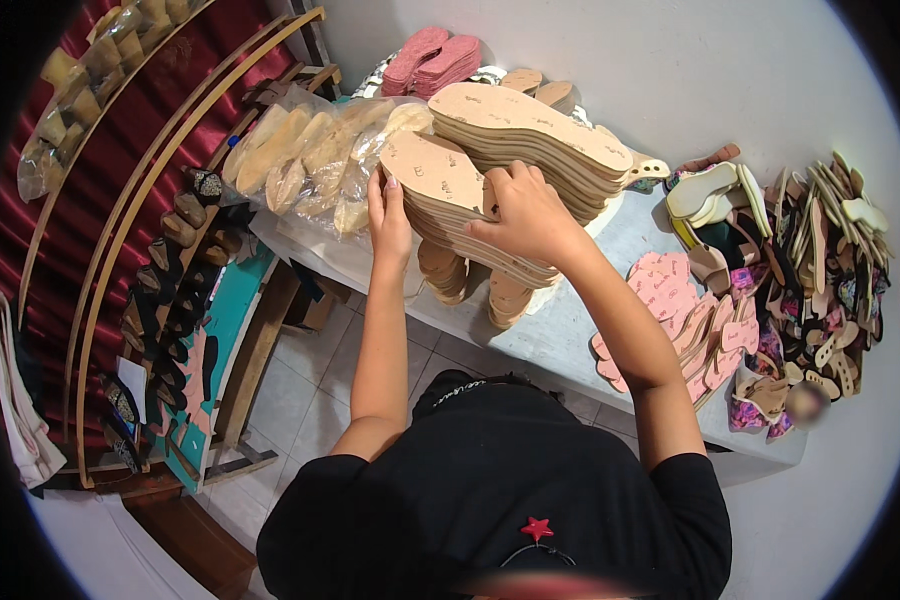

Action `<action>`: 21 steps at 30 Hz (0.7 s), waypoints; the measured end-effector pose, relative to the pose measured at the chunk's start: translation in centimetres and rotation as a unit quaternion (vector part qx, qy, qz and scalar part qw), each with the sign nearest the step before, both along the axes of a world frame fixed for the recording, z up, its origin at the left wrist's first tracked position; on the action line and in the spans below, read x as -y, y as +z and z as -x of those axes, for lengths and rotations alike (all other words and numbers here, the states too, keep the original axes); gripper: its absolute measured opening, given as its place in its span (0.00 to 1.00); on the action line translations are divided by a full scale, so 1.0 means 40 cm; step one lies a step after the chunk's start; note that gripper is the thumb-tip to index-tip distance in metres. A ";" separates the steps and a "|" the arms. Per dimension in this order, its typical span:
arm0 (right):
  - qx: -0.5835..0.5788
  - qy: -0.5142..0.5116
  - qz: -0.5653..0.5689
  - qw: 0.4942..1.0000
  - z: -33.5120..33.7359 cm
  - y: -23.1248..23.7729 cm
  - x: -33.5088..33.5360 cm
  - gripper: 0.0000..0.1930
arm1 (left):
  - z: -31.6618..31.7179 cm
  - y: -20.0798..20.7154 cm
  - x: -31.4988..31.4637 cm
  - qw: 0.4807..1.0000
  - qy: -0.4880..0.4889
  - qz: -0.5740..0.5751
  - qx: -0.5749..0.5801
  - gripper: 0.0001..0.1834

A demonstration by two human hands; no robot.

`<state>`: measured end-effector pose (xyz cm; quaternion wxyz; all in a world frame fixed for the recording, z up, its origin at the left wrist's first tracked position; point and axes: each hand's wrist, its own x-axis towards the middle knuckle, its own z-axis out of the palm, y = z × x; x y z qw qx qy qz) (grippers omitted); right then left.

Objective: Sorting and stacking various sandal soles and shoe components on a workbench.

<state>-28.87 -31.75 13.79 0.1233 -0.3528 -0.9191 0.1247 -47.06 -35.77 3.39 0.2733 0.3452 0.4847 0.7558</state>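
While the front stack of beige insoles sits at the near side of the pale table, the left hand lies open along its left side and the right hand bends over its top, grip unclear. Behind stands another beige stack, with bagged pieces leftward.
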 end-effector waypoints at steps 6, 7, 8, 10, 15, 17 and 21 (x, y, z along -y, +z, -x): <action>-0.020 0.000 0.022 1.000 -0.018 0.011 0.001 0.27 | -0.002 -0.014 -0.005 1.000 0.018 0.007 0.009 0.25; -0.021 -0.001 0.022 1.000 -0.020 0.010 0.003 0.27 | -0.002 -0.015 -0.005 1.000 0.017 0.006 0.009 0.25; -0.036 0.000 0.013 0.999 -0.023 0.006 0.004 0.26 | 0.000 -0.019 -0.005 1.000 0.024 0.005 0.002 0.25; -0.052 0.000 0.004 0.999 -0.027 0.001 0.006 0.26 | 0.003 -0.025 -0.006 1.000 0.030 0.002 -0.005 0.25; -0.013 -0.005 0.000 1.000 -0.033 0.006 0.011 0.25 | -0.013 -0.022 -0.011 0.998 0.056 -0.005 -0.002 0.23; -0.009 -0.012 -0.017 1.000 -0.035 0.000 0.019 0.27 | -0.018 -0.018 -0.008 0.999 0.050 -0.007 -0.001 0.24; -0.041 -0.034 -0.116 0.992 -0.052 -0.003 0.029 0.31 | -0.041 0.022 0.005 0.998 0.055 -0.016 0.020 0.25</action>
